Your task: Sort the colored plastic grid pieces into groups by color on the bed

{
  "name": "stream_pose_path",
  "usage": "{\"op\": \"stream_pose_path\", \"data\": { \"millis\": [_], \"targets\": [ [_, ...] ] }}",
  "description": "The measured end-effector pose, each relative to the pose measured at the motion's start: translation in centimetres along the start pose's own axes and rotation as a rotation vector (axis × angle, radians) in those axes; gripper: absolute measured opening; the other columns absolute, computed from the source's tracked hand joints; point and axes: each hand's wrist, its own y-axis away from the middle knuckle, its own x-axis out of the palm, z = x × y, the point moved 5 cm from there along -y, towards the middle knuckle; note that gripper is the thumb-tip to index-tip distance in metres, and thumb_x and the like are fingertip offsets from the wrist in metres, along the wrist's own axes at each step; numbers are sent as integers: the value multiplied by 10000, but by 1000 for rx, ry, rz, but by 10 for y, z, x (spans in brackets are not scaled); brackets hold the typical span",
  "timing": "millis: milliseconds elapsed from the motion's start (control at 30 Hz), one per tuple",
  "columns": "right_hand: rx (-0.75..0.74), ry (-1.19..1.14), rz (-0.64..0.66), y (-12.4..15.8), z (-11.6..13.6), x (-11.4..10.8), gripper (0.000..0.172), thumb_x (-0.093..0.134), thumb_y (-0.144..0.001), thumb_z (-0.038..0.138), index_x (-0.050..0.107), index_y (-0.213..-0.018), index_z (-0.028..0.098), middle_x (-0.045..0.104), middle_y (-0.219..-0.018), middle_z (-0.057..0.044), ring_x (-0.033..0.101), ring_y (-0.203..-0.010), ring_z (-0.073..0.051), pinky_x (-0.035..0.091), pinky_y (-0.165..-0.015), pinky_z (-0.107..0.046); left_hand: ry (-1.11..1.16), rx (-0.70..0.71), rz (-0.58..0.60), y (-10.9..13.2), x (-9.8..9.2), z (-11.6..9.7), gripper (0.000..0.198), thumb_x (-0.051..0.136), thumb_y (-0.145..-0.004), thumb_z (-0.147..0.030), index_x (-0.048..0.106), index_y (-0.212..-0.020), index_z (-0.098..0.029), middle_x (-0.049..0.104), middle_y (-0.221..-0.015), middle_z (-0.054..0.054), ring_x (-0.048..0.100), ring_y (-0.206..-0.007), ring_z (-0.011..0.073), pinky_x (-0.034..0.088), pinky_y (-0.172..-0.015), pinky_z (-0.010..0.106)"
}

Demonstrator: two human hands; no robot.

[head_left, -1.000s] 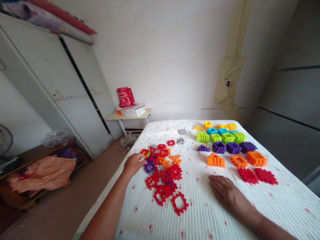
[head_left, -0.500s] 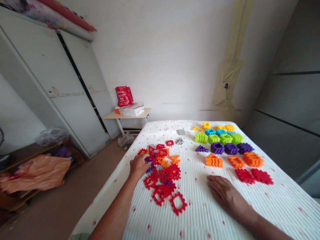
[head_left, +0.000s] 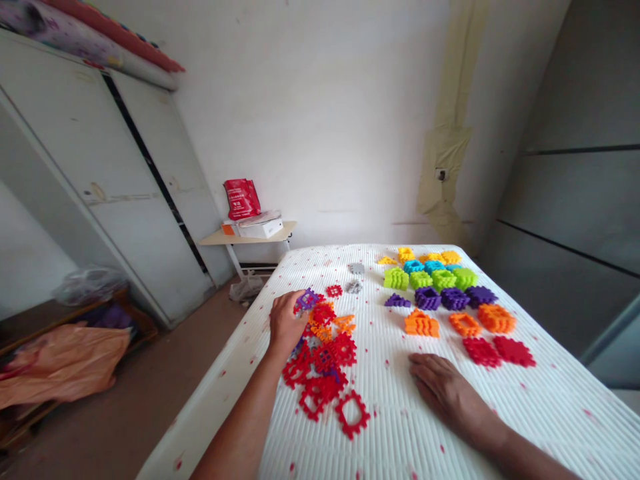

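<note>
My left hand (head_left: pixel 289 321) is closed on a purple square building piece (head_left: pixel 309 298) with a hole in its middle, held at the far end of a mixed pile. Under and beside it lie red building pieces (head_left: pixel 327 357), with orange pieces (head_left: pixel 323 330) and a few grey and purple ones among them. Part of the pile is hidden behind my hand. A red frame piece (head_left: pixel 353 413) lies at the near end. My right hand (head_left: pixel 443 383) rests flat on the white mattress (head_left: pixel 395 427), fingers stretched out, holding nothing, left of the red stacks (head_left: pixel 481 351).
Sorted rows stand on the right: orange stacks (head_left: pixel 497 319), purple stacks (head_left: pixel 427 298), green stacks (head_left: pixel 443 278), blue pieces (head_left: pixel 413 267) and yellow pieces (head_left: pixel 406 255). Grey pieces (head_left: pixel 355 287) lie mid-mattress. A small table (head_left: pixel 210 237) with a red bag (head_left: pixel 242 199) stands beyond.
My left hand has lifted the purple square piece from the pile and moved slightly up and right with it. My right hand stays in place; the view has shifted a little.
</note>
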Motion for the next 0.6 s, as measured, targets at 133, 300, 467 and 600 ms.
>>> {"op": "stream_pose_path", "data": {
  "millis": [133, 300, 467, 600],
  "targets": [
    [13, -28, -8, -3, 3, -4, 238, 421, -906, 196, 642, -995, 180, 650, -1078, -103, 613, -972, -205, 513, -849, -377, 617, -368, 74, 10, 20, -5, 358, 664, -637, -252, 643, -987, -181, 668, -976, 72, 597, -934, 224, 438, -844, 352],
    [1, -57, -55, -8, 4, -8, 234, 404, -905, 174, 621, -992, 165, 660, -1034, -117, 617, -949, -202, 513, -838, -376, 1280, -716, 150, 29, 49, -31, 299, 732, -587, -255, 625, -853, -170, 670, -827, 40, 620, -773, 166, 446, -689, 278],
    [25, -117, -254, -36, 9, -21, 223, 456, -896, 215, 565, -1089, 194, 642, -1054, -114, 606, -964, -203, 516, -813, -370, 1423, -772, 271, 41, 68, -47, 218, 688, -618, -252, 597, -808, -196, 678, -888, 45, 621, -852, 189, 453, -757, 332],
    [40, -183, -408, -76, 23, -32, 271, 513, -882, 267, 536, -1145, 202, 612, -1113, -121, 568, -1027, -221, 484, -856, -400, 1341, -663, 379, 48, 74, -53, 199, 629, -670, -306, 594, -844, -214, 677, -964, 49, 610, -934, 220, 445, -819, 391]
  ]
}}
